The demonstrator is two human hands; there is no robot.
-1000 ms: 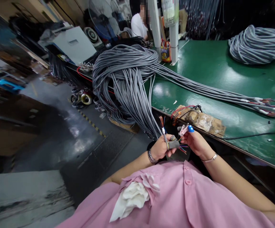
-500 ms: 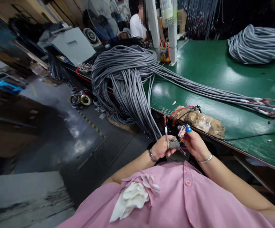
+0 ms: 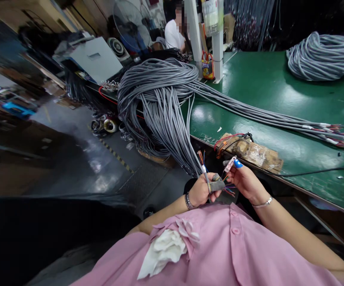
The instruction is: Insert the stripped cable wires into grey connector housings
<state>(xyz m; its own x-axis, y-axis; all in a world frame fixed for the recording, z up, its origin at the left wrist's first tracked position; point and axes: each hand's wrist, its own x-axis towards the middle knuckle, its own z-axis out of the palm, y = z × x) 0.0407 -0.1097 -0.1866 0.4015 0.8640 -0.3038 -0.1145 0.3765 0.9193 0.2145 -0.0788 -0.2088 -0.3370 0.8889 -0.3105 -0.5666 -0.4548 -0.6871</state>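
My left hand [image 3: 202, 190] is closed around a grey cable [image 3: 206, 180]. Grey wrapping covers some of its fingers. From the cable's white-banded end, orange and blue wires [image 3: 200, 157] stick up above the fist. More thin coloured wires [image 3: 229, 190] fan out from the left fingertips towards the other hand. My right hand [image 3: 247, 183] pinches a small pale pink piece [image 3: 230, 164] between thumb and finger, close to these wires. The thumb carries a blue cover [image 3: 237, 163]. Whether a wire sits in the pink piece is too small to tell.
A thick bundle of grey cables [image 3: 166, 103] hangs over the green table's [image 3: 258, 91] edge. A worn wooden block [image 3: 253, 153] lies just beyond my right hand. A coiled bundle [image 3: 323, 57] rests at the back right. Someone in dark clothing [image 3: 55, 234] is close on my left.
A dark-clothed figure has come into view at the lower left. My right hand has moved slightly right with the pink piece tilted differently. The cable end has leaned left, its wires more spread.
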